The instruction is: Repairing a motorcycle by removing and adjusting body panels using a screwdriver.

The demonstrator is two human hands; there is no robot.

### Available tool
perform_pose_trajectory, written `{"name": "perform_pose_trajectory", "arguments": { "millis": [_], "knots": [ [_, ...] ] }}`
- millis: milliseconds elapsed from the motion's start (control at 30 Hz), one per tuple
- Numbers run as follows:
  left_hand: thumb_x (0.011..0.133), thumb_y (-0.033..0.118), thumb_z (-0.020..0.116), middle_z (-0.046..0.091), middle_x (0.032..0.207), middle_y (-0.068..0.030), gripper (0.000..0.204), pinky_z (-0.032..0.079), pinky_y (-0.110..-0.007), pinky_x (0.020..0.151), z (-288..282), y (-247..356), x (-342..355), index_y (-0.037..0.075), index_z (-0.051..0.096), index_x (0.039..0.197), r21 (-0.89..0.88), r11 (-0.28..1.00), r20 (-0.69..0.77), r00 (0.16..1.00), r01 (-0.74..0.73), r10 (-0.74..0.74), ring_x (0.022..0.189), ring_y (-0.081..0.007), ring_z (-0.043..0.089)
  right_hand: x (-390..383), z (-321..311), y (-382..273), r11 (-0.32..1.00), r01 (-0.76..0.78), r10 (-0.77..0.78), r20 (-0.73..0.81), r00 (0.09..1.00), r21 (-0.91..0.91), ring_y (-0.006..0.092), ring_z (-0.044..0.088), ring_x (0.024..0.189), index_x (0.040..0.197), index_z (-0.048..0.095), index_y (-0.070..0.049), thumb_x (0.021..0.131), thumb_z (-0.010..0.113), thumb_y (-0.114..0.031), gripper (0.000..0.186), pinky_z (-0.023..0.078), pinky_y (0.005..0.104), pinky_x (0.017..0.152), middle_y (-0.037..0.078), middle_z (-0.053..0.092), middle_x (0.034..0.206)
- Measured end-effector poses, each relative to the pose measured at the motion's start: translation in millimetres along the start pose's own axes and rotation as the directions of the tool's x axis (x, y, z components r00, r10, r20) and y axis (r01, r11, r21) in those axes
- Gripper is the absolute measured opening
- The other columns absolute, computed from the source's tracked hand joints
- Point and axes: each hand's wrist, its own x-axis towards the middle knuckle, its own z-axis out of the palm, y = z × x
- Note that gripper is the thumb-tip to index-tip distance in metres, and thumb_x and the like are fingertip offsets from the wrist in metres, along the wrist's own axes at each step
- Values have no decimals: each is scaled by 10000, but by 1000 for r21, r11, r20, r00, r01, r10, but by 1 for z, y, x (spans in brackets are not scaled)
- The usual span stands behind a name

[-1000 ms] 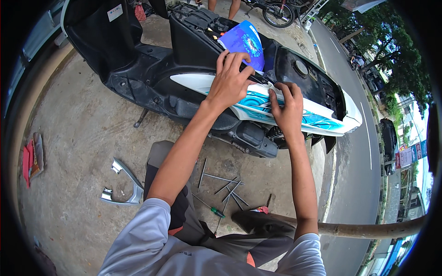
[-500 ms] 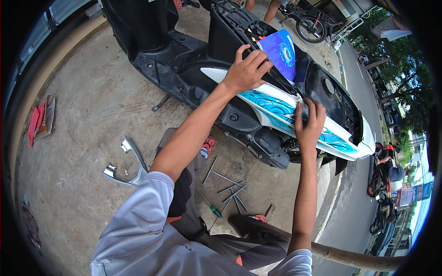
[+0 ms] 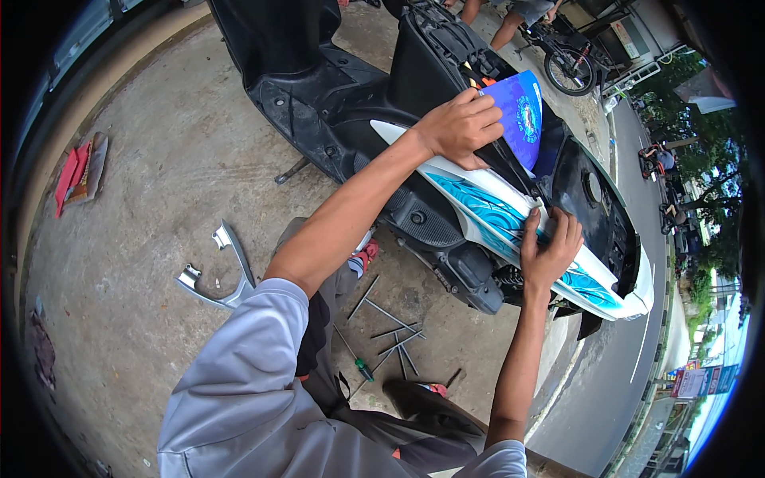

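A white scooter side panel (image 3: pixel 470 198) with turquoise swirl graphics lies along the side of a partly stripped black scooter (image 3: pixel 374 95). My left hand (image 3: pixel 460 130) is closed at the panel's upper edge, its fingers curled over and the fingertips partly hidden. Farther back along the panel, my right hand (image 3: pixel 554 248) grips it, thumb toward the front and fingers bent over the top. A purple-blue sheet (image 3: pixel 516 115) with a round emblem stands in the frame opening beside my left hand. Behind it shows the black fuel tank with its round cap (image 3: pixel 592 188).
A silver grab rail (image 3: pixel 235 255) rests on the concrete to the left. Several metal T-handle wrenches (image 3: pixel 394 327) and a green-handled screwdriver (image 3: pixel 364 369) lie near my legs. A person's legs (image 3: pixel 506 30) and a parked motorcycle (image 3: pixel 570 68) are beyond; a road runs along the right.
My left fingers have curled in more tightly at the panel edge. The right hand keeps its place on the panel. The scooter appears lower and farther right as the view shifts.
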Motion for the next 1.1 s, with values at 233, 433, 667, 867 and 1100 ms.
{"name": "perform_pose_trajectory", "arguments": {
  "millis": [233,433,667,867,1100],
  "knots": [
    [494,556,767,463,1089,-101,771,249,-449,963,-35,41,10,123,549,1093,-229,909,-7,933,348,-359,1101,-292,396,-7,1,3,997,-34,43,-112,993,75,297,527,929,959,587,2,793,648,-124,217,398,372,829,146,538,955],
    [734,411,701,353,1195,-155,683,221,-466,949,-26,21,-27,66,410,1246,-165,566,-259,518,808,-815,1129,-320,334,27,-4,-42,985,-7,10,-13,1000,170,289,485,965,1058,585,-25,776,669,-208,346,368,380,830,141,512,993],
    [748,566,621,195,1376,-240,988,195,-506,1028,-4,-1,-42,8,135,1402,-335,312,-23,323,889,-946,1283,-400,200,57,44,-65,999,-6,15,238,971,-38,297,563,751,851,581,11,788,618,-191,215,377,372,651,139,569,797],
    [735,629,583,-57,1438,-297,1137,11,-556,1053,10,-2,-35,7,-96,1402,-409,203,76,255,890,-964,1350,-410,-71,66,52,-64,997,35,-43,119,992,71,294,511,623,731,557,-11,722,632,-107,122,342,368,582,113,534,719],
    [722,550,634,-84,1462,-243,1125,-14,-605,1031,10,-12,-21,21,-81,1410,-546,100,95,181,832,-979,1361,-369,-107,66,53,-57,996,82,-86,111,990,40,274,553,683,751,558,-20,722,611,-78,84,363,374,608,106,537,744]
  ]
}}
